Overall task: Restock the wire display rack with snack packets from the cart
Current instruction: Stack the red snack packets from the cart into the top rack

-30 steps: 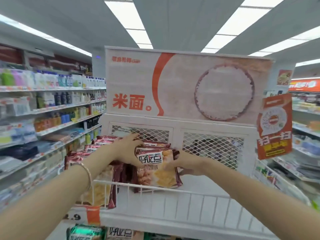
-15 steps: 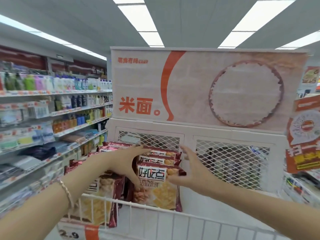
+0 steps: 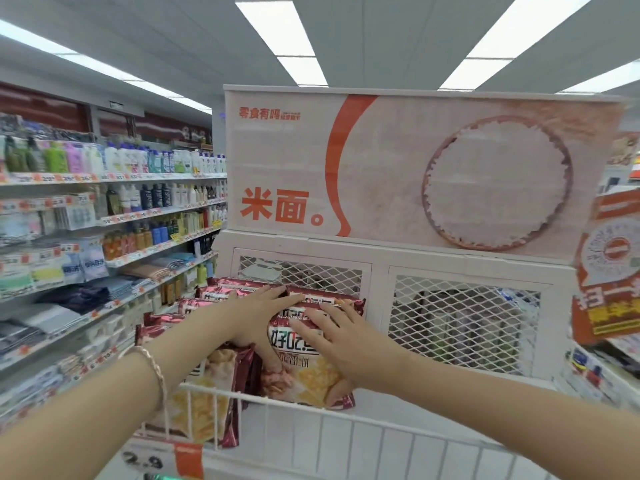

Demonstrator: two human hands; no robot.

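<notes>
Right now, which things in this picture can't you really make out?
Head view only.
- Front snack packet: name partly covered by the right hand.
- Packets behind: fronts hidden by the front one and the left hand.
- Price tag: blurred, cut by the bottom edge.
- Orange poster: blurred, cut by the right edge.
- Shapes behind the mesh panel: too dim.

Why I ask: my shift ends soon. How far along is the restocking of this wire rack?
Roughly half done. Done: two rows of snack packets stand at the left of the rack. In hand: the left hand and right hand rest flat on the right row's front packets, apparently squaring them up. Left: the right half, before the mesh panel, is bare.
</notes>
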